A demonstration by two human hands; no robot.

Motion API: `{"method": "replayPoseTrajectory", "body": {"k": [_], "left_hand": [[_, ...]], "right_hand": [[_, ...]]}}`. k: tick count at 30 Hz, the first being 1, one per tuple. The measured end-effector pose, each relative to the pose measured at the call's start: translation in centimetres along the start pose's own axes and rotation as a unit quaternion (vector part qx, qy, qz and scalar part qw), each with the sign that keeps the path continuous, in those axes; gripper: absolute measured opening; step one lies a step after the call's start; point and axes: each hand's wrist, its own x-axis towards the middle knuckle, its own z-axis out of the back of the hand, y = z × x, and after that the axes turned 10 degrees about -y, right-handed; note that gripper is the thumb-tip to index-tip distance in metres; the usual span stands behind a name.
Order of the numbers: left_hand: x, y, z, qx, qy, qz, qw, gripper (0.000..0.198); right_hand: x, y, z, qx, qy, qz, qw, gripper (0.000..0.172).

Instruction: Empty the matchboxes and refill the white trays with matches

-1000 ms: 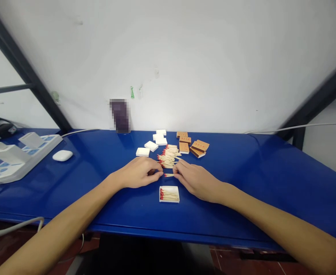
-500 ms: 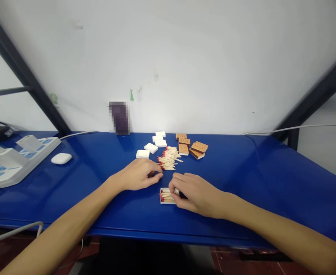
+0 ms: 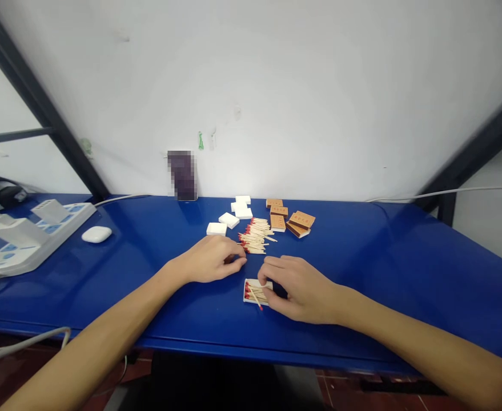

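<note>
A white matchbox tray (image 3: 245, 291), filled with red-headed matches, lies near the front of the desk. One match (image 3: 256, 298) slants across the others, its red head poking past the tray's front edge. My right hand (image 3: 296, 288) is over the tray's right end, thumb and index finger curled but apart, hiding that end; no match shows between them. To the left, my left hand (image 3: 212, 258) rests on the desk, loosely bent with thumb and index apart. Its fingertips are beside a pile of loose matches (image 3: 257, 237).
Several white trays (image 3: 229, 220) sit behind my left hand, and several brown matchbox sleeves (image 3: 301, 220) lie right of the pile. On the left are a white earbud case (image 3: 97, 234) and a power strip (image 3: 32, 251). A blurred dark rectangle (image 3: 183, 176) stands against the wall.
One match now lies slanted over the tray with its head toward me. My right thumb and index finger have parted slightly. My left hand stays by the pile; the view has shifted a little.
</note>
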Motion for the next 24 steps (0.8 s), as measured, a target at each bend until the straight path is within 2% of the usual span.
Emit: {"method": "replayPoseTrajectory", "body": {"k": [6,12,20,24], "left_hand": [[0.03,-0.06,0.10,0.003,0.003,0.001,1.000,0.023],[0.01,0.04,0.09,0.005,0.008,0.003,1.000,0.024],[0.02,0.09,0.08,0.007,0.007,0.002,1.000,0.023],[0.05,0.05,0.14,0.007,0.013,0.007,1.000,0.023]], "right_hand": [[-0.23,0.10,0.05,0.022,0.015,0.085,0.996,0.019],[-0.24,0.32,0.17,0.034,0.039,0.101,0.994,0.019],[-0.13,0.00,-0.61,0.016,0.004,0.121,0.992,0.020],[-0.10,0.00,-0.59,0.024,-0.037,0.110,0.993,0.020]]}}
